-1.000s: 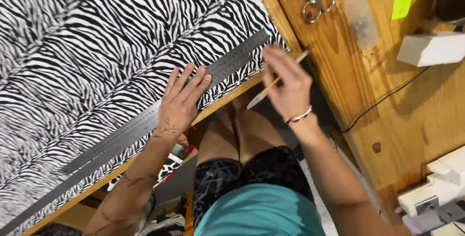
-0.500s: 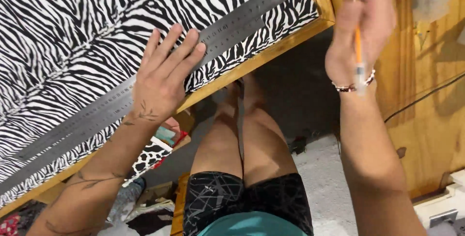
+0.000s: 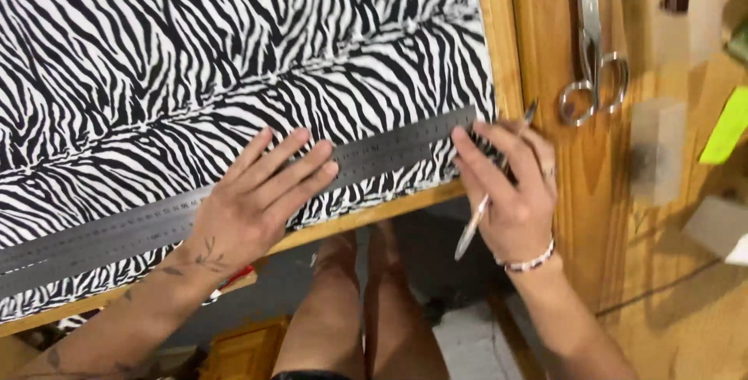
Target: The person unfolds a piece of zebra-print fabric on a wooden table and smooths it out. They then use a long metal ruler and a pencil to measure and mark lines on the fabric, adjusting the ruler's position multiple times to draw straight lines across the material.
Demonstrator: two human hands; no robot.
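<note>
A long steel ruler (image 3: 234, 201) lies flat across zebra-print fabric (image 3: 195, 53) spread over a wooden table (image 3: 499, 45), running from the lower left up to the table's right edge. The left hand (image 3: 249, 205) rests on the ruler's middle with fingers spread and flat, palm pressing down rather than closing round anything. The right hand (image 3: 510, 193) sits at the ruler's right end, fingers pinched narrow around a slim pen (image 3: 487, 197) whose tip points toward the fabric beside the ruler's edge, while its other end pokes out below the palm. The ruler looks thin, stiff and smooth, likely to skate on cloth unless weight stays on it, so a flat press near its middle suits it better than a pinch at one end. The fabric looks soft and light, with a raised fold running above the ruler; it would probably bunch or creep if dragged. To the right, on a separate wooden surface, lie metal scissors (image 3: 590, 53), a yellow-green slip of paper (image 3: 726, 127) and a pale block (image 3: 721, 228), all well apart from both hands.
</note>
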